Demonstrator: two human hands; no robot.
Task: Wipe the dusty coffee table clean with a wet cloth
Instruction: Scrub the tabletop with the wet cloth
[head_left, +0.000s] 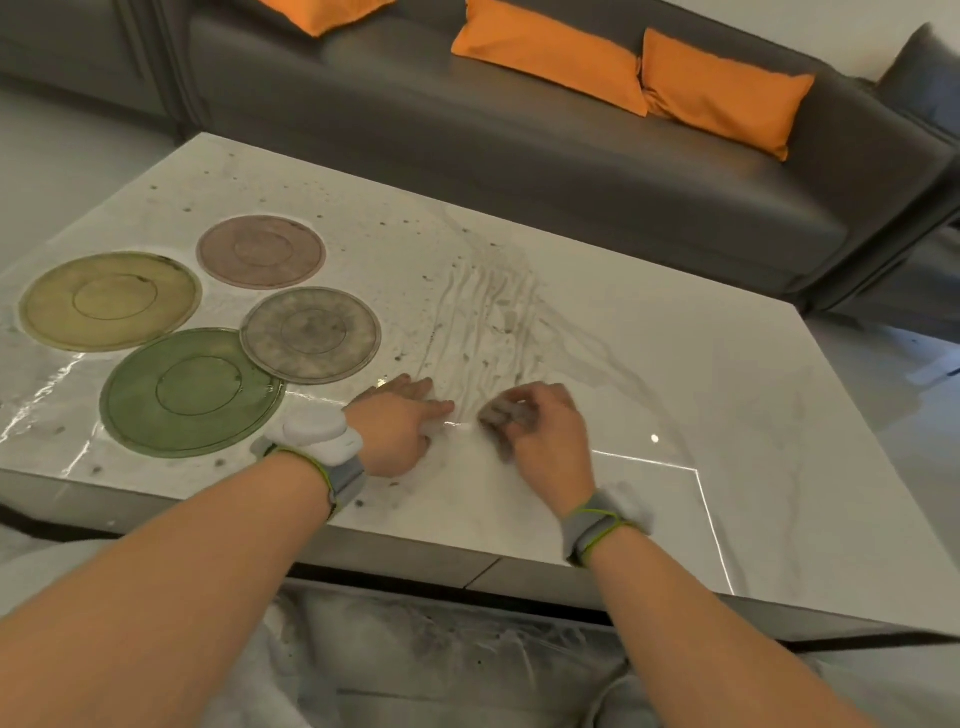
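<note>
The white glossy coffee table (675, 415) fills the middle of the head view, with dust specks and smeared wet streaks (483, 317) across its centre. My right hand (540, 431) presses a small bunched grey cloth (501, 413) onto the tabletop near the front edge, fingers curled over it. My left hand (400, 421) lies flat on the table just left of the cloth, fingers spread and pointing right, holding nothing. Both wrists wear grey bands.
Several dusty round plates sit on the table's left half: yellow (109, 301), green (192, 392), pink (260, 252) and grey (310, 335). A dark sofa (519, 171) with orange cushions (722, 91) runs behind the table. My grey-trousered lap (441, 665) is below the front edge.
</note>
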